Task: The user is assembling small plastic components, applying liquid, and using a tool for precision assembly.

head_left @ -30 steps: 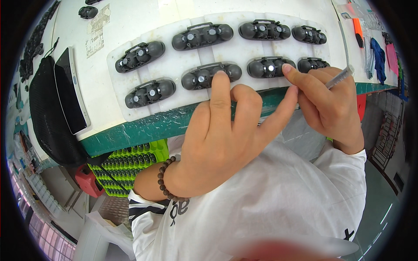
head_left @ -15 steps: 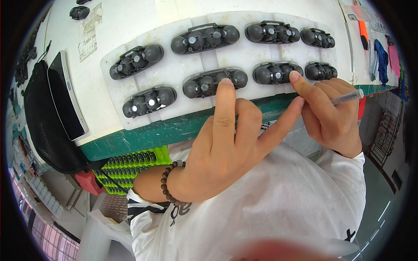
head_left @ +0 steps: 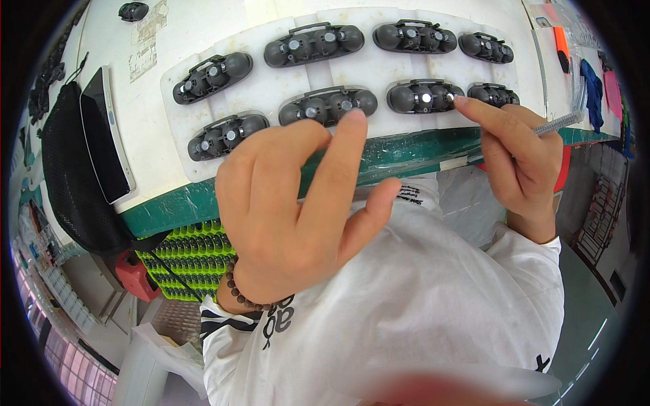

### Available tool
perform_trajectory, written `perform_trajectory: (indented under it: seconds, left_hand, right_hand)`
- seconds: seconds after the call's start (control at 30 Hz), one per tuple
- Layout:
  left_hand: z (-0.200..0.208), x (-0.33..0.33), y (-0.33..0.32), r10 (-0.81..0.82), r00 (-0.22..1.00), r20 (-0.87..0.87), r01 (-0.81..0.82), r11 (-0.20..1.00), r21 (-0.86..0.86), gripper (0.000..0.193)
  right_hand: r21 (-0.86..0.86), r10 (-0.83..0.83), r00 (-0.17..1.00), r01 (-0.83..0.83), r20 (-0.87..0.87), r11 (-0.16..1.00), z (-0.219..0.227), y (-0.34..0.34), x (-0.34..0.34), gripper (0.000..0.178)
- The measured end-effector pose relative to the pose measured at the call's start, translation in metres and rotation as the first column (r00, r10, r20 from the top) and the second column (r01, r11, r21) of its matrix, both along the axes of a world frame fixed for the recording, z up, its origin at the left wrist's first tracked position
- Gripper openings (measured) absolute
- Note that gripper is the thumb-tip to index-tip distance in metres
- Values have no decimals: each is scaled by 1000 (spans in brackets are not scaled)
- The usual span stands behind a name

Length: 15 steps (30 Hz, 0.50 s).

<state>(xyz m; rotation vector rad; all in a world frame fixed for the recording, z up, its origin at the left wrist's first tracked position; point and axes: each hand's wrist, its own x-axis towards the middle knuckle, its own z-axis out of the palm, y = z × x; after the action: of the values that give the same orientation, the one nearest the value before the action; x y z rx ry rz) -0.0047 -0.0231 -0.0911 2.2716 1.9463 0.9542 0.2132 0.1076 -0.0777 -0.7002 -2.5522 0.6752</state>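
Observation:
Dark grey plastic housings with rounded ends and small silver discs in their middle cups sit in two rows on a white fixture board point(head_left: 271, 91). My left hand point(head_left: 288, 196) has its fingers apart and holds nothing. Its index fingertip is at the lower edge of the second front-row housing point(head_left: 328, 106), where two discs show. My right hand point(head_left: 518, 145) keeps a thin, finely ribbed silver-grey rod point(head_left: 560, 122) in its curled fingers. With the index finger stretched out, it reaches the third front-row housing point(head_left: 409, 97), at the right-hand disc. The last front-row housing point(head_left: 494, 93) is partly behind that hand.
A phone-like device point(head_left: 105, 135) and a black mesh case point(head_left: 64, 169) lie at the left. Below the table's green edge point(head_left: 169, 211) are green trays point(head_left: 193, 260) of small dark parts and a red container point(head_left: 137, 276). A blue cloth point(head_left: 591, 95) hangs at the far right.
My left hand has moved left, away from my right hand, and its index finger has uncovered a disc. My right index finger has shifted slightly, showing the third housing's right-hand disc.

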Motion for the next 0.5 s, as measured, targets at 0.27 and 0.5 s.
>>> perform_trajectory:
  seconds: [0.27,0.5]
  left_hand:
    - [-6,4,7,81,994,-75,-81,997,-1,48]
    - [-16,43,19,-31,999,-36,35,995,98,38]
  right_hand:
    - [7,3,998,-2,-61,1000,-2,3,12,30]
    - [-413,-486,826,352,-285,840,7,-3,40,27]
